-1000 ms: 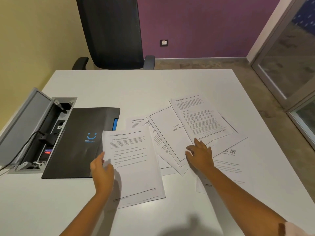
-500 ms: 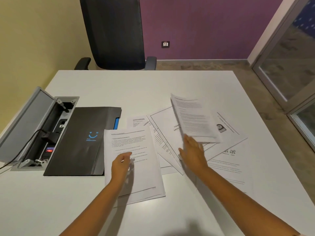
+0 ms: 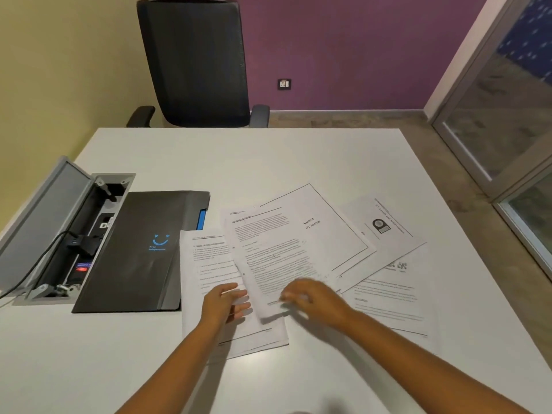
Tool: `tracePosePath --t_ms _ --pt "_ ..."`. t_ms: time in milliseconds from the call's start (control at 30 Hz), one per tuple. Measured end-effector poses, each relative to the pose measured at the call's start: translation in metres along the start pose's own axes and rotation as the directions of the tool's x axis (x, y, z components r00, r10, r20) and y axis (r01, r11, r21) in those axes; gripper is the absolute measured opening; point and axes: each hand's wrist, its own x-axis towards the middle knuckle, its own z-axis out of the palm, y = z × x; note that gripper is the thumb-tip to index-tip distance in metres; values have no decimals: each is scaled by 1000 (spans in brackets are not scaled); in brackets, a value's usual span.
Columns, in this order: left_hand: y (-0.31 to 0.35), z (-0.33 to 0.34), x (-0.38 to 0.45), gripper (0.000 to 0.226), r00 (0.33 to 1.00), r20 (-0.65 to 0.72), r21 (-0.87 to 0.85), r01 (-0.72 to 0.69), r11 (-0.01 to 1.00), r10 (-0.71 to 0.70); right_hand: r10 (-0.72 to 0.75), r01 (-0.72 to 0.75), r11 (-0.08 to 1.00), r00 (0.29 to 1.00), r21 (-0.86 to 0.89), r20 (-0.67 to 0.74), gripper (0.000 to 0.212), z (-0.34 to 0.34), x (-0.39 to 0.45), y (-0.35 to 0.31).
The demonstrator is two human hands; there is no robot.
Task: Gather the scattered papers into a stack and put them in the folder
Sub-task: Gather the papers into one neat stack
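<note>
The right hand is blurred; its fingers lie on the near edge of a printed sheet, and whether they pinch it or only press on it cannot be told. The left hand rests flat on the near-left sheet, fingers straight and slightly spread, their tips meeting the edge of the sheet under the right hand. That sheet lies tilted across the near-left sheet and overlaps a bordered title page just beyond it. To the right, more papers fan out: one with a small dark emblem farther off, and another text page near the right forearm. All the papers lie loose on the white table. The black folder lies closed at the left, touching the near-left sheet's edge, a blue tab at its far right corner. Left of it an open cable box is sunk in the table. A black office chair stands at the far side.
</note>
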Motion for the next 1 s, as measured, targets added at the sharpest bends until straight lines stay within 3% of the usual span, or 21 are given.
tracePosePath --t_ms 67,167,267,400,500,667,767,833,1000 --pt "-3 -4 1 29 1000 -6 -42 13 999 -13 100 -74 983 983 166 -153 20 -27 2 12" --pt "-5 -4 10 24 999 22 -14 38 999 -38 328 -234 932 869 277 -370 19 -66 15 41" --pt "-11 1 9 20 998 19 31 55 998 -56 480 -464 872 747 157 -460 27 -96 19 76" --pt "-11 8 16 18 998 -65 56 30 998 -26 604 -692 717 676 -83 -422 56 -114 27 112" --pt "-8 11 20 11 1000 -7 111 23 994 -22 627 -709 701 661 -71 -411 57 -113 35 120" --pt "-5 18 24 27 993 80 173 71 982 -86 652 -660 737 638 147 -409 44 -106 43 115" --pt "-7 24 29 14 994 71 189 66 980 -81 642 -594 765 673 247 -368 32 -99 44 107" --pt "-8 27 29 7 996 61 216 54 975 -69 658 -566 752 658 337 -365 34 -96 44 103" --pt "-8 28 31 33 1000 12 313 3 950 -7 708 -473 668 641 575 -295 48 -92 38 99"
